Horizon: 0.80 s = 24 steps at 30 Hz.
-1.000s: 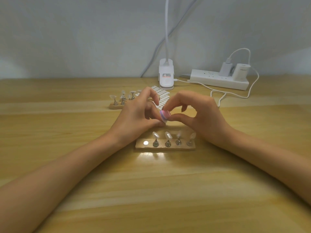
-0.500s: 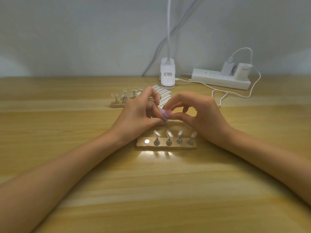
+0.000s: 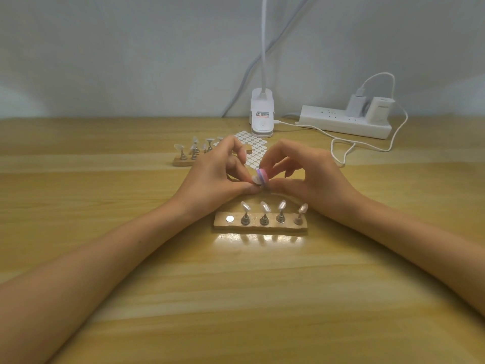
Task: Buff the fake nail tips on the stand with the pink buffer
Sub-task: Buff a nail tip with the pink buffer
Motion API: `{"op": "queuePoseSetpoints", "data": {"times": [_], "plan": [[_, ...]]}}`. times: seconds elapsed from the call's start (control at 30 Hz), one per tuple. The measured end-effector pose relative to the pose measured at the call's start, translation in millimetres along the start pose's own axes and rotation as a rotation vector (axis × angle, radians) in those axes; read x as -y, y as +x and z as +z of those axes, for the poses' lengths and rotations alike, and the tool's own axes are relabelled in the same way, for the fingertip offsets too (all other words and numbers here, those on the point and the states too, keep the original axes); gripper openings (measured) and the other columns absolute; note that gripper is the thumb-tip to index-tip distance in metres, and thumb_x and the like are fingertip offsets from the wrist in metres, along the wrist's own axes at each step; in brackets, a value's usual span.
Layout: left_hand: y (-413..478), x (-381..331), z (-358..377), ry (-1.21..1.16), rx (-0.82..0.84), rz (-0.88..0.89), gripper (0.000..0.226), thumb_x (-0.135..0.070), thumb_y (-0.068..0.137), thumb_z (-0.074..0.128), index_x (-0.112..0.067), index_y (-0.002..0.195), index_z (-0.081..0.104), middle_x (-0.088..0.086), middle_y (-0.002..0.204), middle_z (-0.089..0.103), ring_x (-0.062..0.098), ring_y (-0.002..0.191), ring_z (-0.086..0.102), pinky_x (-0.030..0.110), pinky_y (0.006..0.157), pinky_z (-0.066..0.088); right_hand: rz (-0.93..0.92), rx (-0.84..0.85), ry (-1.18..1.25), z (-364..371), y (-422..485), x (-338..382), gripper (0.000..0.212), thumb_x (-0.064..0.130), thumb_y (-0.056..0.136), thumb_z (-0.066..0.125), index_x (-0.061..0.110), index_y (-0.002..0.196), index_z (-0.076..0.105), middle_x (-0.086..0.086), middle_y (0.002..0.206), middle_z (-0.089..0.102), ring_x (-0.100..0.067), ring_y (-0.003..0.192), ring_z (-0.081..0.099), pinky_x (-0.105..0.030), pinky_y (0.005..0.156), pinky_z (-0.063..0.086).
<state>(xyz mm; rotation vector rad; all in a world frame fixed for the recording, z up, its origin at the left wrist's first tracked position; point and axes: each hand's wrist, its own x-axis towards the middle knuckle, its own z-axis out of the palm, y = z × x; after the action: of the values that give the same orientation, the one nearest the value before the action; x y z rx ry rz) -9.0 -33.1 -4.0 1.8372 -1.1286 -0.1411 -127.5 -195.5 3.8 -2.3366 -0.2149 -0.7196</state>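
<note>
The small pink-and-purple foam buffer block [image 3: 263, 176] has hardly moved since a moment ago. It is still just above and behind the near wooden stand [image 3: 259, 225], pinched in the right hand [image 3: 312, 179] and pressed against one clear plastic nail tip [image 3: 255, 180], which the left hand [image 3: 217, 177] pinches. Four glossy tips [image 3: 265, 207] stand on metal pegs beside one bare silver disc [image 3: 230, 219]. A second wooden stand [image 3: 181, 162] lies behind.

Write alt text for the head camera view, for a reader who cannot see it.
Over a wooden table, the right hand pinches a pink buffer against a fake nail tip pinched by the left hand. Nearer the camera, a wooden stand holds four more tips, its leftmost spot empty.
</note>
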Motion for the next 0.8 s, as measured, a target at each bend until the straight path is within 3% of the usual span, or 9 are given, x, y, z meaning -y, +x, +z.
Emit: {"op": "queuePoseSetpoints", "data": {"times": [0.13,0.23,0.4,0.53,0.63,0.8], "plan": [[-0.1,1.3,-0.3,-0.003,0.004,0.006,0.045,-0.005,0.073,0.086,-0.011,0.093,0.046,-0.006,0.070,0.075,0.000,0.077,0.069,0.032,0.082,0.056,-0.051,-0.026,-0.008,-1.4,0.5,0.7,0.021,0.012,0.084,0.078,0.008,0.101,0.067,0.001,0.091,0.070,-0.006,0.084,0.070,-0.037,0.073,0.053],[0.3,1.6,0.2,-0.003,0.009,0.007,0.045,-0.006,0.073,0.086,-0.010,0.093,0.046,-0.009,0.069,0.074,-0.010,0.076,0.066,0.026,0.080,0.054,-0.036,0.007,0.008,-2.2,-0.2,0.5,0.015,0.009,0.085,0.077,0.006,0.096,0.067,0.003,0.092,0.070,-0.007,0.085,0.071,-0.039,0.073,0.051],[0.3,2.3,0.2,0.003,0.003,0.007,0.045,-0.007,0.074,0.086,-0.012,0.092,0.045,-0.005,0.071,0.075,-0.012,0.073,0.063,0.019,0.075,0.050,-0.027,0.000,0.004,-1.4,-0.5,-1.2,0.015,0.013,0.086,0.077,0.004,0.091,0.066,0.005,0.092,0.071,-0.004,0.084,0.071,-0.038,0.073,0.051],[0.2,1.8,-0.1,0.014,-0.002,0.010,0.044,-0.006,0.074,0.085,-0.010,0.093,0.046,-0.006,0.071,0.075,-0.005,0.076,0.068,0.025,0.080,0.054,-0.082,-0.060,-0.005,-0.9,1.7,-0.9,0.017,0.014,0.086,0.077,0.003,0.093,0.065,0.003,0.094,0.071,-0.004,0.085,0.071,-0.027,0.071,0.052],[0.8,2.0,0.8,0.010,0.001,0.016,0.044,-0.007,0.074,0.085,-0.011,0.093,0.045,-0.004,0.071,0.075,-0.013,0.076,0.063,0.021,0.077,0.053,-0.036,-0.008,-0.022,-1.9,1.5,-2.9,0.017,0.016,0.087,0.076,0.003,0.090,0.066,0.006,0.093,0.071,-0.004,0.084,0.070,-0.025,0.070,0.050],[0.5,2.7,0.1,0.007,0.000,0.012,0.044,-0.005,0.074,0.085,-0.013,0.092,0.045,-0.006,0.071,0.074,0.000,0.080,0.069,0.032,0.083,0.057,-0.078,-0.055,-0.017,-0.5,0.9,-1.9,0.018,0.016,0.086,0.076,0.003,0.092,0.066,0.005,0.094,0.071,-0.005,0.086,0.071,-0.029,0.072,0.052]]}}
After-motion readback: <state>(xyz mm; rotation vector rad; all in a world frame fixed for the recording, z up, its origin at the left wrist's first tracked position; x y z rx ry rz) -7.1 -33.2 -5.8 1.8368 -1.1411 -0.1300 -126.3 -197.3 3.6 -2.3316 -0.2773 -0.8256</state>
